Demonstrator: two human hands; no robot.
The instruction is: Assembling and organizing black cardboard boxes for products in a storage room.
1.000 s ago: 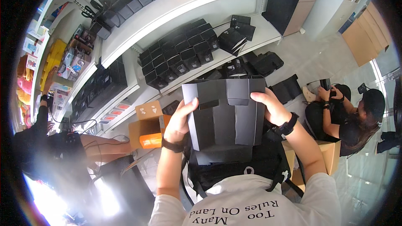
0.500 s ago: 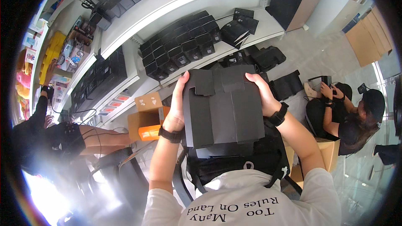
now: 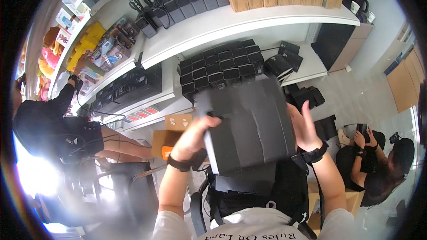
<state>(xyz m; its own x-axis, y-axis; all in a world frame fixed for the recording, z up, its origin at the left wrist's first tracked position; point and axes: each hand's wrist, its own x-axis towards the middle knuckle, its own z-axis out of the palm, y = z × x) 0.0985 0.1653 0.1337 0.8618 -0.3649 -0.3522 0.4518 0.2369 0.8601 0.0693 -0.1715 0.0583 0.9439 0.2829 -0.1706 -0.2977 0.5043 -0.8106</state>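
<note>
One black folded box (image 3: 249, 129) held up at centre, left hand (image 3: 193, 135) curled onto its nine o'clock edge, right hand (image 3: 304, 126) pressed flat, fingers together, at three o'clock.

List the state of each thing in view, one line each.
Flat black cardboard box blank: unfolded, tilted, blurred, held up between both hands.
Left hand: grip on the blank's left edge.
Right hand: open palm against its right edge.
Small brown cardboard box: flaps open.
Black boxes on the shelf: closed, in rows.

both hands raised chest-high, forearms angled inward; left hand (image 3: 192, 138) curled closed, right hand (image 3: 304, 126) open-palmed.
</note>
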